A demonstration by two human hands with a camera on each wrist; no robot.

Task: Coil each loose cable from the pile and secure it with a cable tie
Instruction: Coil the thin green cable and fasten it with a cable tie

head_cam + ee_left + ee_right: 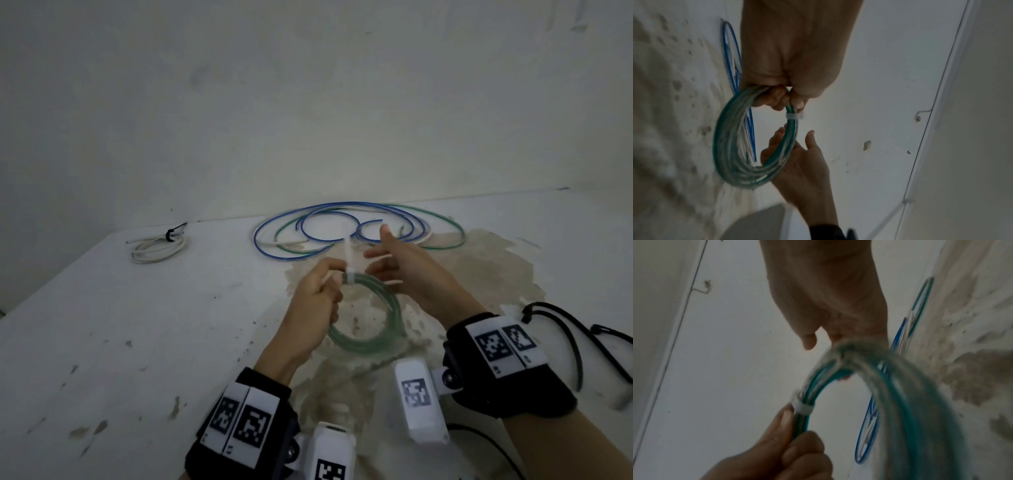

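A coil of green cable (394,305) (725,146) (920,402) hangs just above the stained white table (137,342). A white cable tie (350,278) (794,116) (802,408) is wrapped round the coil at its top, and its tail sticks upward. My left hand (322,294) (793,65) (777,451) grips the coil right beside the tie. On the coil's right side is my right hand (390,263) (803,162) (828,296), open with fingers spread. I cannot tell whether its fingers touch the strands.
A pile of loose blue, green and white cables (342,226) lies at the back of the table near the wall. A white coil (157,248) bound with a black tie sits at the back left. Black cables (565,335) lie at the right edge.
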